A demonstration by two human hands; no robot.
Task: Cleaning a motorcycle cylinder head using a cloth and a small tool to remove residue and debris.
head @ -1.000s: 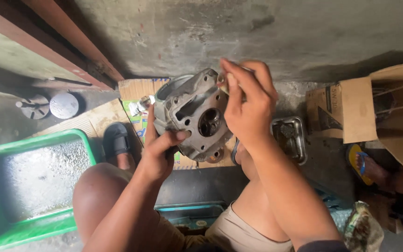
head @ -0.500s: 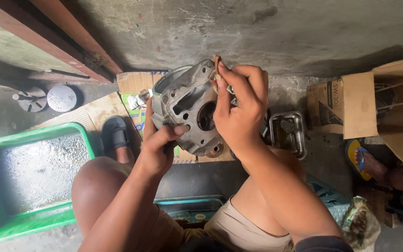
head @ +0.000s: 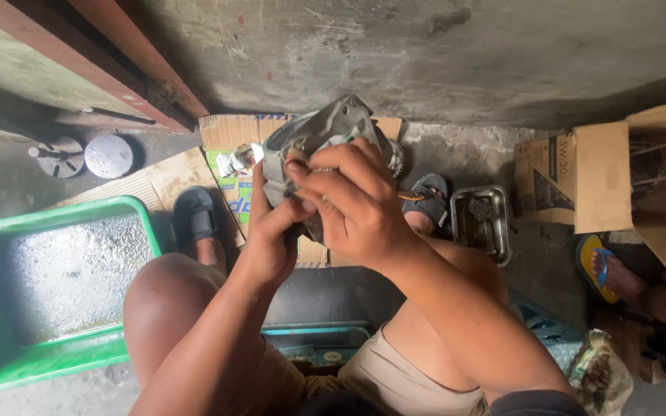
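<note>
- Here, left hand, frame centre, grips the grey cast-metal engine part from below, thumb up its side.
- Part, upper centre: likely heavy, rigid, greasy; hold by the casting's edges.
- Right hand clasps its front, fingers curled.

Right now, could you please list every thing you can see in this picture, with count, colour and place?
grey cast-metal engine part: one, held up at centre
green plastic tub: one, left, on the floor
shallow steel tray: one, silver, right of centre
brown cardboard box: one, right, open
flattened cardboard sheets: several, brown, under the feet
round metal discs: two, grey, upper left
another person's foot in a yellow and blue sandal: one, far right
left hand: grips the part from below
right hand: fingers on the part's face
</note>
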